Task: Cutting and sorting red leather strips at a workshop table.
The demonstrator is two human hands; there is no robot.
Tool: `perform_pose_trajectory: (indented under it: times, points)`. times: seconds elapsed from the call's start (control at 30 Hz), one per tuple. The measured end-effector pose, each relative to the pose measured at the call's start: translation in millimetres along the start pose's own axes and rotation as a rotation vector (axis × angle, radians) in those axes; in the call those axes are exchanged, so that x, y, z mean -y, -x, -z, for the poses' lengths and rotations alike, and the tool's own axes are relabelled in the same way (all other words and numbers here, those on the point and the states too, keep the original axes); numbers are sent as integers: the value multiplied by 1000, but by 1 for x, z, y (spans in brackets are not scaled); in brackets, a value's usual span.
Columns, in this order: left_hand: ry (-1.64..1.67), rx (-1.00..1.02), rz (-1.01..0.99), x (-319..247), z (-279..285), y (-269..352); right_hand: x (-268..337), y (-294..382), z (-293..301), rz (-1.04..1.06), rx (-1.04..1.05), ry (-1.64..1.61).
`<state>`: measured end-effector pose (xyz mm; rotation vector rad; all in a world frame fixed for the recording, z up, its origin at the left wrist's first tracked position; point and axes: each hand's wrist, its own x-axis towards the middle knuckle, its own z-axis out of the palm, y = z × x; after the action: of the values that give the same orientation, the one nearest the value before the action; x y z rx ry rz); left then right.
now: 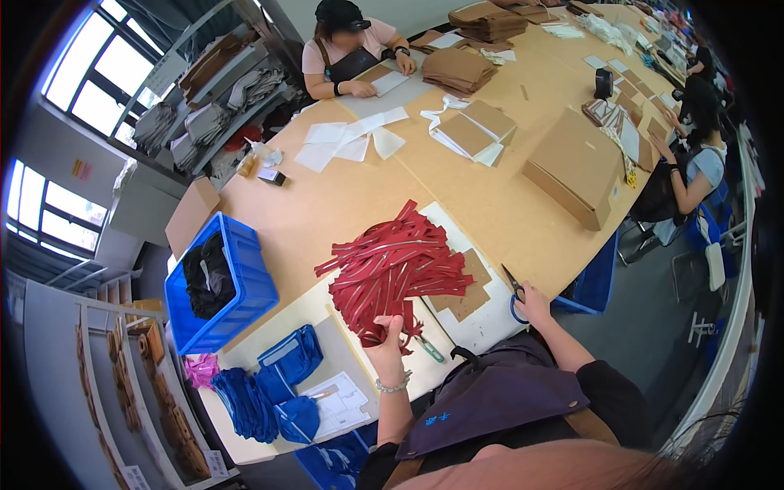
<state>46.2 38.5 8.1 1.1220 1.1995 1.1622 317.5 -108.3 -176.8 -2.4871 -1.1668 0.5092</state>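
Note:
A large heap of red zipper strips (398, 257) with metal teeth lies on the worktable before me. At its near end my left hand (387, 343) grips some red zipper ends between thumb and fingers. Just right of that hand, a pair of green-handled thread snips (431, 349) rests on the white surface. My right hand (534, 305) holds scissors (516, 294) with dark blue handles, their blades pointing away from me. Between the heap and the scissors, a brown cardboard piece (468, 294) lies on a white sheet (497, 321).
A blue plastic crate (254, 294) holding black fabric stands left. Folded blue fabric pieces (245, 404) lie beside a paper pattern (343, 398). A cardboard box (572, 165) sits at right. One person (349, 55) works across the table, another (698, 153) at the right.

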Motion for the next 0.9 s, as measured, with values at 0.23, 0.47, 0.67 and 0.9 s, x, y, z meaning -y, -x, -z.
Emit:
perform_pose_trajectory:
  times: [0.23,0.47,0.67,0.9]
  points:
    - [-70,-175,-32,-4,48,-14,-6,-1,-6,-29,82,24]
    - [-210,-270,-231,-23,110,-54,-4,-8,-2,-27,166,82]
    - [-383,100,-47,-26,60,-110,8,-17,12,-61,251,141]
    - [-544,594,-78,98,-16,-212,46,-16,15,60,321,56]
